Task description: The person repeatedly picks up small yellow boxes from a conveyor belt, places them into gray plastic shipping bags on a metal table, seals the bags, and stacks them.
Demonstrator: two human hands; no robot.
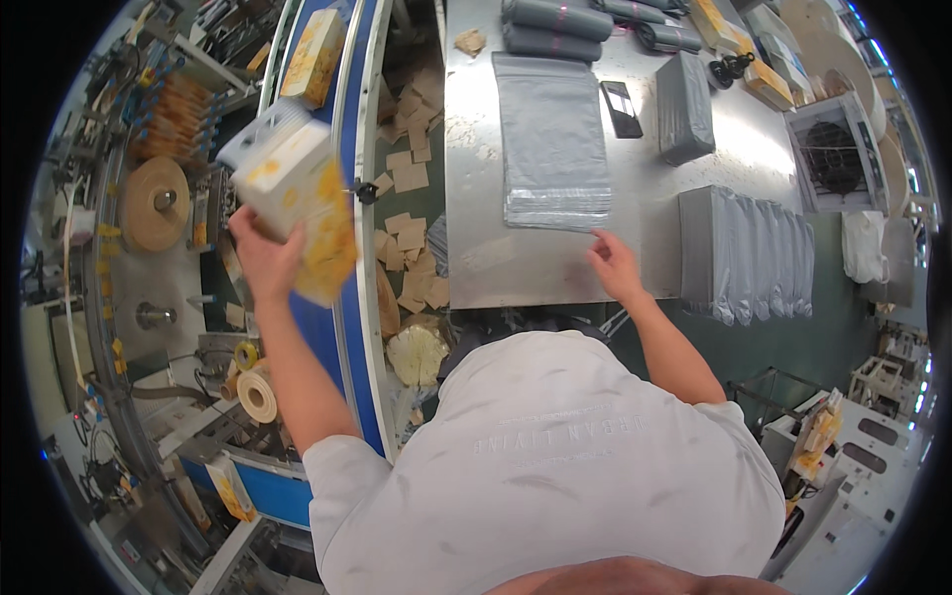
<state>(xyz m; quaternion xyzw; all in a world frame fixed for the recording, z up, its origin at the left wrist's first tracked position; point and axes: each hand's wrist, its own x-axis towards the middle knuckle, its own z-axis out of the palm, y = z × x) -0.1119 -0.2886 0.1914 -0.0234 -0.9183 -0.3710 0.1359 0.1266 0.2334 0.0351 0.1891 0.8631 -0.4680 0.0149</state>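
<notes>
My left hand (266,256) grips a bundle of white-and-yellow cartons (302,188) from beneath, held up over the blue conveyor belt (319,342). The bundle is tilted and smeared by motion, so I cannot tell how many cartons it has. A flat stack of grey plastic bags (553,139) lies on the metal table (555,273). At the stack's near right corner is my right hand (617,268), its fingers curled, with the fingertips at the bag edge. Whether they pinch a bag is too small to tell.
Another yellow carton (313,59) lies farther up the belt. Wrapped grey packs (744,253) stand at the table's right, near a phone (622,109) and a single grey pack (684,109). Rolled grey bags (555,30) lie at the back. Cardboard scraps (409,174) fill the gap beside the belt.
</notes>
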